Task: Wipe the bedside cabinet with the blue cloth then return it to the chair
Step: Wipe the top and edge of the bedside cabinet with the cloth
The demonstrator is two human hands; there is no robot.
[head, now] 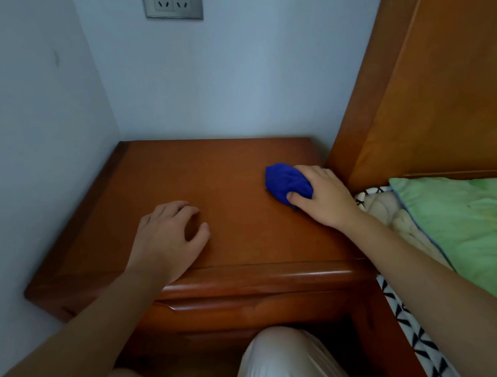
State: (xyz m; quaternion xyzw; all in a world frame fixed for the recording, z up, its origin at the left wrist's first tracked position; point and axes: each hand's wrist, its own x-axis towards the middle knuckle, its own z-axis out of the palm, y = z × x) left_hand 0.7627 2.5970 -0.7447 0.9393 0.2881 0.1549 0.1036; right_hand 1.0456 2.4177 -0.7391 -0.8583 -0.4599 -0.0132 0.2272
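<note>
A wooden bedside cabinet stands in a room corner, seen from above by the person kneeling or sitting before it. Pale walls meet behind its back left corner, and a double socket sits high on the back wall.

The right hand rests near the cabinet top's right edge, about midway between front and back. Its grip is closed around a bunched blue cloth, the thumb pressed into the cloth's near side and the fingers curled over its far side. The cloth lies on the wood and sticks out to the left of the hand.

The left hand lies palm down near the top's front edge, left of centre, well apart from the cloth. Its grip is loose and holds nothing; the fingers are bent with the tips touching the wood.

A wooden headboard rises just beside the cabinet's right side. Below it, a green quilt covers the bed, with a black and white patterned sheet along the bed's near edge. The person's knee, in light trousers, is against the cabinet's front.
</note>
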